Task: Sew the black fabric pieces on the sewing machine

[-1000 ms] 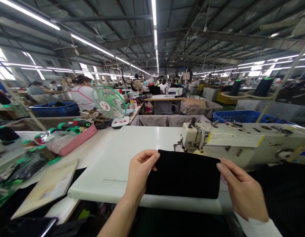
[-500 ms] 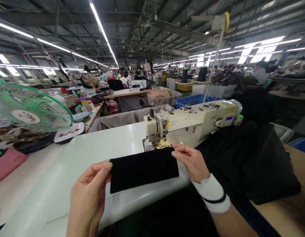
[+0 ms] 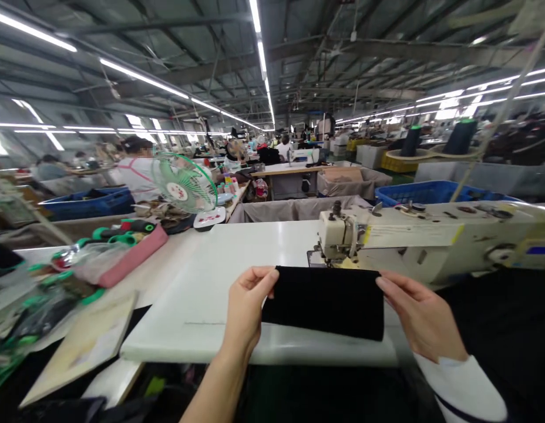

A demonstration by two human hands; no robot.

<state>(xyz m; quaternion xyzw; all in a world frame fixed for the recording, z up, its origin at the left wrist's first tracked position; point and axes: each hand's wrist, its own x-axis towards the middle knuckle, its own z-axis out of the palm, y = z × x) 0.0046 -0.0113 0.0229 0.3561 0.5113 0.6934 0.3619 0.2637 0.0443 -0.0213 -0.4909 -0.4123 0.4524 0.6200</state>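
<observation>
I hold a folded rectangle of black fabric (image 3: 326,301) stretched between both hands, just above the near edge of a white sewing table (image 3: 250,247). My left hand (image 3: 247,306) pinches its left end. My right hand (image 3: 417,316) pinches its right end, a white cuff at the wrist. Directly behind the fabric stands the cream sewing machine (image 3: 431,235), its needle head (image 3: 338,235) just beyond the fabric's top edge.
A green desk fan (image 3: 184,185) stands at the table's back left. Left of it lie a pink tray (image 3: 134,249) with green-ended thread spools, plastic bags and a card sheet (image 3: 85,346). Black cloth is piled at right (image 3: 510,317). Blue crates, grey bins and other seated workers fill the hall behind.
The view swung right and then back left toward the fan and tray. Both hands kept their hold, and the fabric stayed level in front of the machine head.
</observation>
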